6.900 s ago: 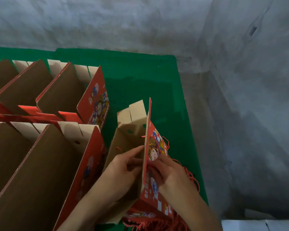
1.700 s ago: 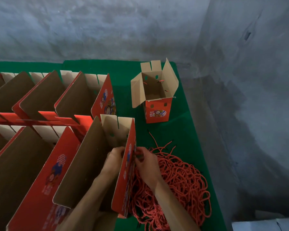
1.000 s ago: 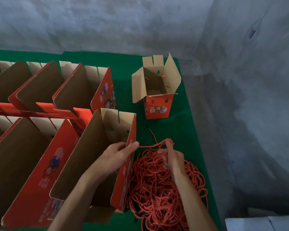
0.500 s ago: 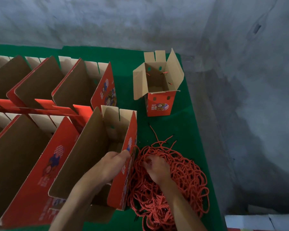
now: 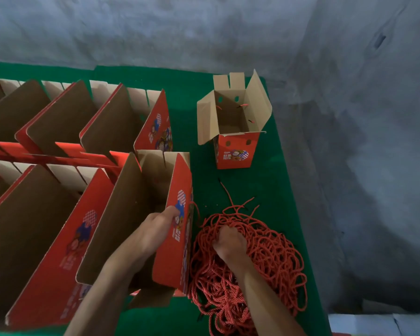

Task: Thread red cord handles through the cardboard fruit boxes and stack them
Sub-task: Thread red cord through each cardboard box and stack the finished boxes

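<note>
An open red cardboard box (image 5: 131,214) stands in front of me on the green table. My left hand (image 5: 155,229) grips its right flap near the top, thumb on the printed face. One red cord comes out of that flap's side and trails into a tangled pile of red cords (image 5: 264,258) to the right. My right hand (image 5: 229,243) is pressed down into the pile, fingers curled among the cords; which cord it holds is hidden. A finished box (image 5: 233,132) with cord ends poking inside stands alone farther back.
Two rows of open red boxes (image 5: 58,122) fill the left of the green table (image 5: 272,190). The table's right edge runs close to the cord pile, with a grey concrete floor (image 5: 361,166) and wall beyond. White sheets (image 5: 374,323) lie at the bottom right.
Over the last second my right hand dropped from lifting a cord end into the pile. My left hand shifted its grip on the flap. Earlier, the finished box was set down at the back.
</note>
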`<move>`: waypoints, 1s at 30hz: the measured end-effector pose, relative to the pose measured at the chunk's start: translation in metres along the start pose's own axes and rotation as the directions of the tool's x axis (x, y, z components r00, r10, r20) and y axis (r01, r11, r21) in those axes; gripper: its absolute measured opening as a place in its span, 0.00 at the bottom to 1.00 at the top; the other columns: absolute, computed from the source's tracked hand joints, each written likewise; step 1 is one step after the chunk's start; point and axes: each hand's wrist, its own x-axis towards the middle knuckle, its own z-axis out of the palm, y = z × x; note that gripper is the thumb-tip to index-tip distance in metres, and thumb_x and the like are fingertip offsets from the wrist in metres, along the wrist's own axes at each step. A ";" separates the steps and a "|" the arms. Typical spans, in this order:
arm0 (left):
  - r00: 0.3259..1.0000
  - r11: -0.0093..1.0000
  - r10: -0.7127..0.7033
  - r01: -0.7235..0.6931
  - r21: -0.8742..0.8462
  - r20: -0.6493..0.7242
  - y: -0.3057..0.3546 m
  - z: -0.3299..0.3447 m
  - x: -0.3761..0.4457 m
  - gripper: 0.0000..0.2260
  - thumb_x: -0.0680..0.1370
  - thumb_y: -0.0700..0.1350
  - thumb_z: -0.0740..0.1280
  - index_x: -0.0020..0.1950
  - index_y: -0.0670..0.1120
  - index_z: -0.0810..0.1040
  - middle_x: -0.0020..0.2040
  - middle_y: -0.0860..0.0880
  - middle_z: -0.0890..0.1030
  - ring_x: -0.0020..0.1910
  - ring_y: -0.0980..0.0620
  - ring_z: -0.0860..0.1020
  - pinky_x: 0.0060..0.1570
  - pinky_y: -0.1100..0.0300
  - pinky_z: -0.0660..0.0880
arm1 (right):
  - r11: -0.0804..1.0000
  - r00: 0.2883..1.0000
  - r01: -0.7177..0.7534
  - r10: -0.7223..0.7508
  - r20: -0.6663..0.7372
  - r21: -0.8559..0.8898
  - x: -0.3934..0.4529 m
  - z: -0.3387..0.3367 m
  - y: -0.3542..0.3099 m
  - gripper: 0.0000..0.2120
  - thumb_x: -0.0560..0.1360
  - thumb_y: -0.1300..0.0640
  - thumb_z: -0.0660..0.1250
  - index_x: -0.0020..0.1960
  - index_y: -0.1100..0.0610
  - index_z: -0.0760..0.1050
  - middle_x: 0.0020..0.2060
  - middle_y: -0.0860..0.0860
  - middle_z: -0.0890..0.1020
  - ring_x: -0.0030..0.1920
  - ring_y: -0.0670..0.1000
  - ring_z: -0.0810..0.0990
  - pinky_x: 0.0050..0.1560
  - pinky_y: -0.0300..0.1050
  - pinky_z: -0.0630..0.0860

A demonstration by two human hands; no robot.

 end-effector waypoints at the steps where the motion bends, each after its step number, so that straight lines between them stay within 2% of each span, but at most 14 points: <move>1: 1.000 1.000 0.003 -0.003 -0.005 0.002 -0.001 0.001 0.002 0.18 0.82 0.60 0.58 0.58 0.48 0.76 0.43 0.49 0.87 0.44 0.48 0.87 0.41 0.55 0.80 | 0.999 1.000 0.012 -0.012 -0.004 0.040 -0.002 -0.003 -0.001 0.09 0.81 0.55 0.68 0.43 0.55 0.75 0.38 0.51 0.81 0.40 0.52 0.81 0.39 0.44 0.74; 3: 1.000 1.000 0.013 -0.013 -0.010 0.007 -0.001 0.002 0.004 0.18 0.82 0.61 0.58 0.58 0.49 0.76 0.43 0.49 0.87 0.44 0.48 0.87 0.42 0.54 0.79 | 0.965 0.998 0.066 -0.057 -0.041 0.256 -0.009 -0.008 -0.001 0.12 0.81 0.55 0.67 0.39 0.54 0.75 0.32 0.49 0.77 0.32 0.50 0.75 0.33 0.42 0.71; 4: 1.000 1.000 0.015 -0.015 -0.018 0.008 -0.001 0.001 0.004 0.18 0.82 0.61 0.58 0.59 0.49 0.76 0.44 0.49 0.87 0.44 0.48 0.87 0.42 0.54 0.79 | 0.896 0.994 0.106 -0.088 -0.061 0.431 -0.014 -0.011 -0.002 0.12 0.81 0.55 0.68 0.39 0.54 0.76 0.31 0.50 0.78 0.31 0.50 0.75 0.33 0.41 0.70; 6: 1.000 0.999 0.009 -0.010 -0.054 -0.008 0.000 0.001 0.006 0.20 0.81 0.63 0.59 0.59 0.49 0.77 0.45 0.48 0.87 0.44 0.47 0.87 0.43 0.52 0.80 | 0.650 0.986 0.145 -0.156 -0.055 0.746 -0.029 -0.017 -0.005 0.12 0.82 0.55 0.70 0.41 0.59 0.81 0.32 0.54 0.80 0.32 0.50 0.76 0.36 0.40 0.72; 7: 1.000 0.998 0.013 -0.014 -0.064 -0.021 0.001 0.001 0.007 0.21 0.80 0.65 0.59 0.59 0.50 0.77 0.45 0.48 0.88 0.44 0.47 0.87 0.43 0.52 0.80 | 0.538 0.983 0.113 -0.181 -0.016 0.835 -0.037 -0.019 -0.008 0.11 0.81 0.55 0.70 0.44 0.60 0.83 0.34 0.54 0.83 0.32 0.49 0.78 0.37 0.39 0.74; 8: 0.999 0.998 0.022 -0.024 -0.063 -0.034 0.002 0.002 0.008 0.22 0.80 0.66 0.60 0.59 0.50 0.78 0.45 0.48 0.88 0.44 0.47 0.87 0.42 0.53 0.80 | 0.457 0.979 0.060 -0.200 0.037 0.888 -0.042 -0.021 -0.010 0.09 0.81 0.57 0.70 0.47 0.61 0.84 0.37 0.53 0.85 0.34 0.48 0.80 0.38 0.38 0.76; 10: 0.997 0.997 0.055 -0.057 -0.044 -0.058 0.003 0.004 0.009 0.24 0.79 0.68 0.59 0.57 0.51 0.80 0.45 0.49 0.88 0.43 0.49 0.87 0.40 0.54 0.79 | 0.367 0.966 -0.036 -0.225 0.126 0.930 -0.049 -0.021 -0.014 0.06 0.81 0.59 0.70 0.50 0.60 0.84 0.43 0.54 0.88 0.36 0.48 0.82 0.39 0.40 0.78; 14: 0.993 0.995 0.096 -0.098 -0.027 -0.066 0.007 0.008 0.010 0.23 0.77 0.71 0.57 0.51 0.55 0.79 0.42 0.53 0.87 0.41 0.53 0.87 0.38 0.57 0.78 | 0.208 0.946 -0.139 -0.260 0.192 0.968 -0.054 -0.016 -0.011 0.05 0.79 0.61 0.72 0.50 0.63 0.84 0.45 0.59 0.86 0.32 0.48 0.76 0.35 0.42 0.73; 17: 0.994 0.995 0.098 -0.100 -0.027 -0.057 0.009 0.009 0.010 0.23 0.77 0.72 0.56 0.51 0.56 0.79 0.43 0.53 0.87 0.42 0.54 0.87 0.38 0.58 0.78 | 0.224 0.940 -0.109 -0.293 0.174 0.968 -0.055 -0.015 -0.006 0.07 0.79 0.58 0.73 0.48 0.62 0.85 0.43 0.60 0.83 0.32 0.49 0.74 0.36 0.42 0.72; 20: 0.994 0.994 0.103 -0.104 -0.021 -0.029 0.009 0.008 0.008 0.23 0.75 0.74 0.56 0.51 0.58 0.78 0.45 0.54 0.87 0.44 0.53 0.87 0.39 0.58 0.79 | 0.295 0.948 -0.030 -0.294 0.120 0.955 -0.057 -0.015 -0.006 0.08 0.81 0.57 0.72 0.47 0.62 0.84 0.41 0.58 0.83 0.33 0.48 0.76 0.36 0.42 0.73; 26: 0.995 0.994 0.095 -0.093 -0.058 0.039 0.007 0.009 0.006 0.21 0.73 0.76 0.57 0.53 0.64 0.76 0.54 0.53 0.84 0.55 0.49 0.84 0.60 0.46 0.77 | 0.404 0.944 0.037 -0.314 0.101 0.914 -0.059 -0.019 -0.010 0.08 0.82 0.60 0.68 0.45 0.61 0.82 0.38 0.53 0.82 0.33 0.47 0.77 0.36 0.39 0.74; 30: 0.994 0.994 0.098 -0.095 -0.059 0.043 0.007 0.010 0.005 0.25 0.72 0.77 0.57 0.59 0.63 0.73 0.57 0.52 0.83 0.57 0.48 0.82 0.66 0.42 0.74 | 0.458 0.945 0.066 -0.315 0.092 0.887 -0.060 -0.020 -0.010 0.10 0.82 0.59 0.68 0.44 0.59 0.82 0.38 0.53 0.83 0.32 0.47 0.78 0.35 0.40 0.74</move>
